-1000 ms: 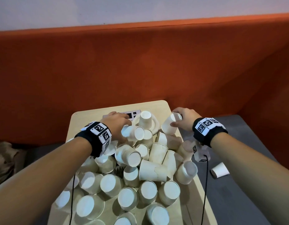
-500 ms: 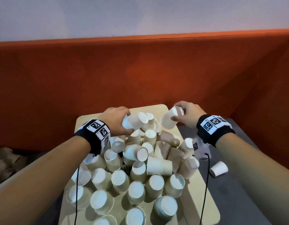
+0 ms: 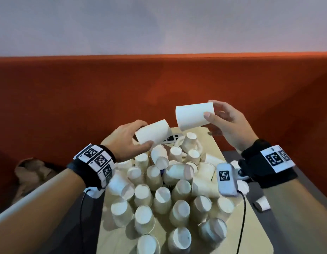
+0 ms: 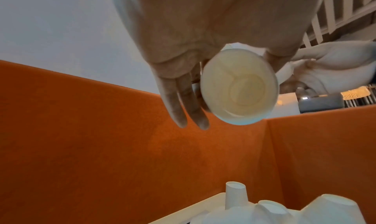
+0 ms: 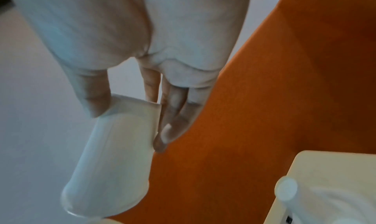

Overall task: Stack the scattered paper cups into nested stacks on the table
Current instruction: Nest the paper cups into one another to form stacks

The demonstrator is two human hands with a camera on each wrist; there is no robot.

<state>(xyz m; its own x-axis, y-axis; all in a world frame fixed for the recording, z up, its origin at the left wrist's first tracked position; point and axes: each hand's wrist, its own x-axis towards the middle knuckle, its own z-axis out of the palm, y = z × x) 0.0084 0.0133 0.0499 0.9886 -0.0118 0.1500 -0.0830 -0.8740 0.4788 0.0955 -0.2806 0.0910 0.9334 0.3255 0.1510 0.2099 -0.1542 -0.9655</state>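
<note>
Left hand grips one cup; right hand grips second cup at 2 o'clock; nesting pending; next, align mouth to base.

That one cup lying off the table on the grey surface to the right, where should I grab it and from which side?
Take the stray cup across its side wall, thumb against fingers, coming down from above. It lies on its side, so the rounded wall faces up. The right hand looks nearer, but it holds another cup now.
</note>
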